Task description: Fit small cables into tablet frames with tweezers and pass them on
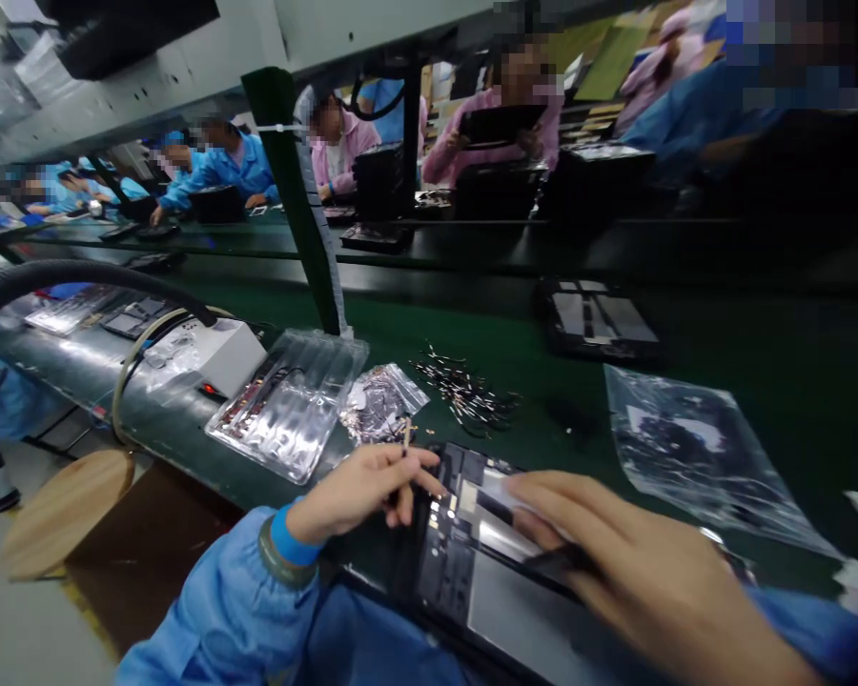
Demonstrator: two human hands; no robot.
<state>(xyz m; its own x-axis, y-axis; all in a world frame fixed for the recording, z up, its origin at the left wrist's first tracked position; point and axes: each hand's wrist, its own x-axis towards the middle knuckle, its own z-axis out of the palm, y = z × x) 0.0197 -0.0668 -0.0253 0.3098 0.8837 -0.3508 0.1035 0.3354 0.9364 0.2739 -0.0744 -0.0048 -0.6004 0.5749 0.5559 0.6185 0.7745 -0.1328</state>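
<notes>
An opened tablet-like device (464, 562), with a black frame, small circuit parts and grey panels, lies before me near the table's front edge. Over its upper left corner, my left hand (372, 486) pinches a small thin strip (406, 435) that sticks up between the fingers. My right hand (615, 548) is bent over the device's right part, its fingers curled close to the silver panel. A dark piece (572, 560) shows beneath those fingers; blur hides what it is. Just beyond the left hand lie a bag of small parts (378, 402) and a pile of short dark cables (468, 389).
A clear plastic tray (293, 405) and a white box (221, 357) with a hose stand to the left. At right lies a clear plastic bag (707, 448); behind it, another opened device (601, 319). A green post (300, 200) rises mid-table. Co-workers sit across.
</notes>
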